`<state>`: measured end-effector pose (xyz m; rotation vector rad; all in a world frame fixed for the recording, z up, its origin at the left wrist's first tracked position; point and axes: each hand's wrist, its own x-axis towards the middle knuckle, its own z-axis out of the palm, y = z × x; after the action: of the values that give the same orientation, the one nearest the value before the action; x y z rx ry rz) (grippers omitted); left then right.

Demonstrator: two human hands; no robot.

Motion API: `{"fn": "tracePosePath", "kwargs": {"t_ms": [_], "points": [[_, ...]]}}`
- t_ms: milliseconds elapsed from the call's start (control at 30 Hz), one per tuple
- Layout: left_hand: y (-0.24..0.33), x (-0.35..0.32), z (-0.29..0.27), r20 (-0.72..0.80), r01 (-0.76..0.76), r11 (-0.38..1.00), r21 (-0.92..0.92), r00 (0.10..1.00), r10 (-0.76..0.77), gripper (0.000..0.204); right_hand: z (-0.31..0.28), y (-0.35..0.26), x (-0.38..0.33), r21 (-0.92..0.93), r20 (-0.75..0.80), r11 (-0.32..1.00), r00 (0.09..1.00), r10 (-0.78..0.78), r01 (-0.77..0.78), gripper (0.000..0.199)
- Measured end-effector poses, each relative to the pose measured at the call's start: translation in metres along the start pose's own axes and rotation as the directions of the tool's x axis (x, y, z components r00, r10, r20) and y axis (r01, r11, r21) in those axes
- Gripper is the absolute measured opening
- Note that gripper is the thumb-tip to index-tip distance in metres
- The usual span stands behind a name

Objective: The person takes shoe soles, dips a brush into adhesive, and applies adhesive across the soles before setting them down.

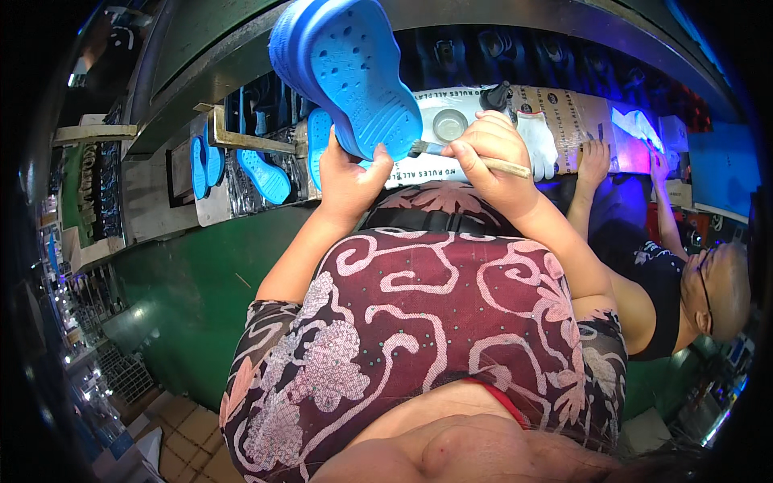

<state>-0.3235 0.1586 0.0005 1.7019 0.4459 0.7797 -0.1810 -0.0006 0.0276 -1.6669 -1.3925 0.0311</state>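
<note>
Sole (360, 84), bright blue, thick-edged, pitted with holes, gripped in left hand (348, 182), brush (506, 167) grasped in right hand (498, 153)

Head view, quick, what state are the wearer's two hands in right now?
Left hand: closed, holding the blue shoe sole.
Right hand: closed, holding a brush.

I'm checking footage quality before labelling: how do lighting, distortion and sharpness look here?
All in the head view: the fisheye bends the overhead beam into an arc and the corners fall black; violet light at the right washes out a pale item; the blue sole in the left hand and the brush in the right hand look fairly crisp.
</note>
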Motion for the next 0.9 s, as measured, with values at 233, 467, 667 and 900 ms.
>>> {"fn": "tracePosePath", "kwargs": {"t_ms": [233,467,667,900], "points": [[-0.007,0.007,-0.001,0.009,-0.072,0.996,0.052,0.997,0.072,0.037,-0.006,0.003,0.0,0.029,-0.171,1.0,0.985,0.01,-0.005,0.017],[-0.01,0.008,0.001,0.013,-0.072,0.997,0.027,0.997,0.072,0.042,-0.005,0.004,0.005,-0.083,-0.047,0.995,0.997,-0.065,0.061,0.018],[-0.014,0.01,0.005,-0.021,-0.114,0.993,0.008,0.993,0.114,0.042,0.001,-0.002,0.008,-0.069,-0.055,0.991,0.991,-0.119,0.115,0.011],[-0.025,0.01,0.003,-0.01,-0.307,0.939,0.152,0.95,0.312,0.04,-0.003,0.004,0.004,-0.005,-0.14,0.997,0.987,-0.073,0.074,0.015]]}}
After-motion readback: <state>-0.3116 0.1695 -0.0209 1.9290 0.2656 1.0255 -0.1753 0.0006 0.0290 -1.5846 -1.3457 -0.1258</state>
